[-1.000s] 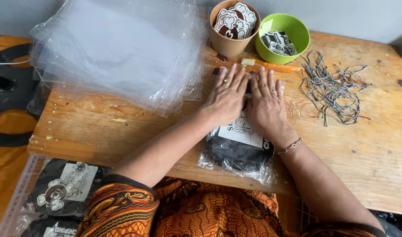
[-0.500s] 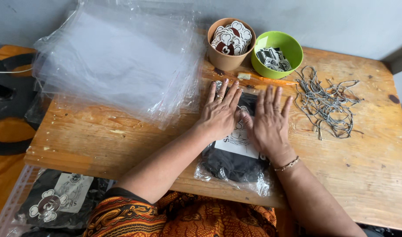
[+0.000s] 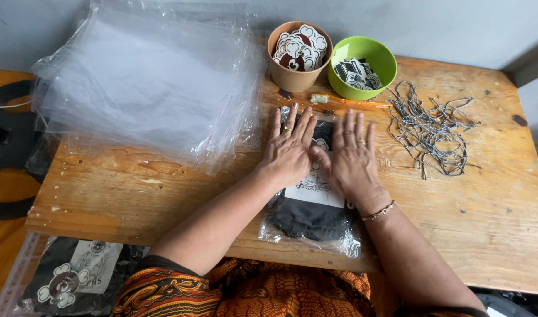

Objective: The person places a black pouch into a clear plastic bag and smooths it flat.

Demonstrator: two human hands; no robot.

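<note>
Both hands, left hand (image 3: 289, 154) and right hand (image 3: 352, 161), lay open and flat, gripping nothing, pressing the clear plastic bag holding a folded black garment (image 3: 310, 214) against the worn wooden tabletop (image 3: 486, 205).

You wear an orange, black and brown patterned batik garment (image 3: 251, 290). Your left hand (image 3: 289, 152) carries a gold ring, and your right hand (image 3: 352, 161) another, above a thin beaded wrist bracelet (image 3: 379, 211).
</note>
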